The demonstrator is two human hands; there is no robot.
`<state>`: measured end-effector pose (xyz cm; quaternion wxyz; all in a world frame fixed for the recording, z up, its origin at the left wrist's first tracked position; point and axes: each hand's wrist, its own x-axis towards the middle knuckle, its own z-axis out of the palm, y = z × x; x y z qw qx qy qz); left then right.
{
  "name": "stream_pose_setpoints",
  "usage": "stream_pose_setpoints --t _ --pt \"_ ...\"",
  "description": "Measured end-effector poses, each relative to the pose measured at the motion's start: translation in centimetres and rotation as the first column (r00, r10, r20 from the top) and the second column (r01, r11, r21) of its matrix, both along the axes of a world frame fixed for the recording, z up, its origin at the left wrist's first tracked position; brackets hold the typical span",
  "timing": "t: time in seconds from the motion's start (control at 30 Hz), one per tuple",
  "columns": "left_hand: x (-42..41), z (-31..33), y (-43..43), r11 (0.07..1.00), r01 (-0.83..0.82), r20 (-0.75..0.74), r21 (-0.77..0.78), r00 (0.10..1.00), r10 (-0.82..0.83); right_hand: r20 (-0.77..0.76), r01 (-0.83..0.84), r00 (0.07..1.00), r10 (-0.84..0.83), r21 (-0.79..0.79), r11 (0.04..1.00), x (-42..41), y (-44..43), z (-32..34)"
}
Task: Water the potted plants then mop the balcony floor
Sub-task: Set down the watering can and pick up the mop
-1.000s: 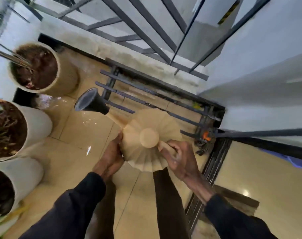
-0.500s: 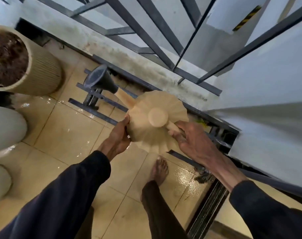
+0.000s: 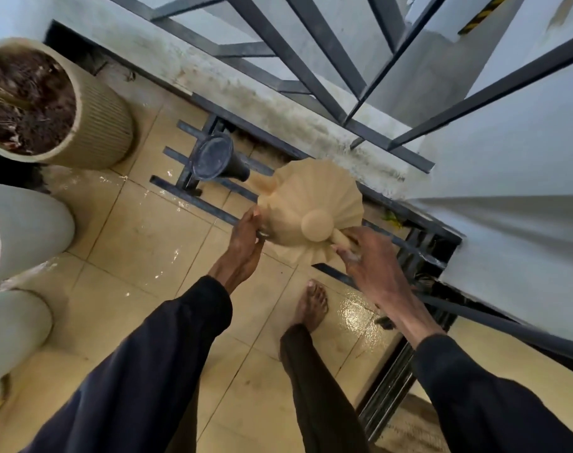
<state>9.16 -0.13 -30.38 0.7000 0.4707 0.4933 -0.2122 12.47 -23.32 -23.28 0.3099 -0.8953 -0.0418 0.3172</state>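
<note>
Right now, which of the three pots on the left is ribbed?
The ribbed beige pot at top left, soil showing, nearest the railing. The two pots below it, the middle white pot and the lower white pot, have smooth walls.

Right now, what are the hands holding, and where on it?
A beige watering can: the left hand steadies its ribbed side near the spout, and the right hand grips the handle at its rear.

Both arms reach forward in dark sleeves; the left hand (image 3: 246, 238) presses its fingertips against what it steadies, the right hand (image 3: 365, 259) closed loosely around a handle
</note>
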Motion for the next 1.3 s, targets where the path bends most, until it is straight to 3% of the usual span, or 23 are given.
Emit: stream_pose_setpoints --t 0.2,0.4,0.63,0.7,0.97,1.3 --pt "-2.9 5.8 0.3 0.998 0.031 0.014 -0.056 0.999 -0.030 0.072 0.093 0.993 -0.089 -0.059 0.994 -1.4 1.0 3.4" --pt "-5.8 13.3 0.8 0.997 -0.021 0.027 -0.081 0.999 0.023 0.050 0.300 0.953 -0.299 0.002 0.954 -3.8 1.1 10.1" --pt "-10.7 27.4 0.1 0.981 0.193 0.146 -0.017 0.971 -0.189 0.013 0.364 0.930 -0.368 0.103 0.925 -8.3 1.8 22.0" --pt "-12.3 31.9 0.1 0.961 0.275 0.191 0.007 0.943 -0.271 0.005 0.408 0.911 -0.412 0.138 0.903 -9.6 1.8 26.4" --pt "-16.3 41.7 1.2 0.945 0.327 0.236 0.009 0.918 -0.320 -0.001 0.550 0.822 -0.570 0.259 0.794 -15.6 1.9 38.6" --pt "-18.4 50.1 1.1 0.837 0.542 0.371 0.074 0.764 -0.527 0.053 0.657 0.663 -0.747 0.436 0.615 -21.9 -1.6 49.7"
